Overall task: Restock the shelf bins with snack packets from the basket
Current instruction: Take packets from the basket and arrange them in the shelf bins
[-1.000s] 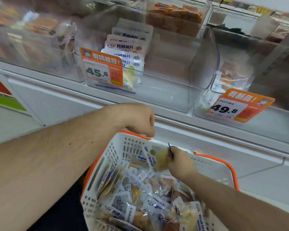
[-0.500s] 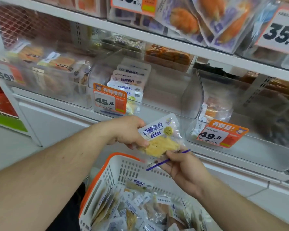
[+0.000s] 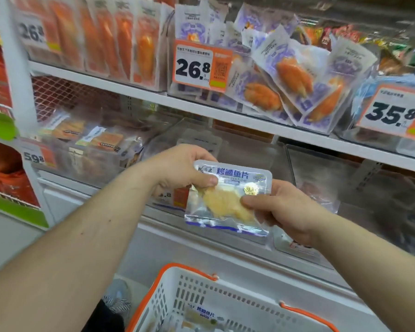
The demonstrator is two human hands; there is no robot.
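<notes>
Held up in front of the shelf bins, above the basket (image 3: pixel 216 298): 1 clear snack packet (image 3: pixel 228 197) with a white-and-blue header reading 烤鳕鱼片, a small round yellow sticker whose print is too blurred to read, and a pale yellow fish slice inside. Gripped at its upper left corner by the left hand (image 3: pixel 180 168), thumb pressed on the front, fingers curled behind. Pinched at its right side by the right hand (image 3: pixel 285 209), thumb flat across the fish slice, other fingers tucked behind.

Partly hidden behind the packet: an orange tag (image 3: pixel 175 196) showing only ".8". Readable elsewhere: 4 price tags, marked 26.8 (image 3: pixel 197 67) at centre top, 26.8 (image 3: pixel 32 33) at top left, 35.8 (image 3: pixel 393 112) at right, 59.8 (image 3: pixel 35 157) on the left bin.

Upper shelf: a row of upright orange packets (image 3: pixel 110 39) at left, a loose heap of purple-and-white packets (image 3: pixel 285 75) with orange pieces at centre. Lower left bin (image 3: pixel 86 149): flat packets, labels blurred.

Below: white slotted basket with orange rim, at least 1 more packet (image 3: pixel 201 316) printed 烤鳕鱼片 visible inside.
</notes>
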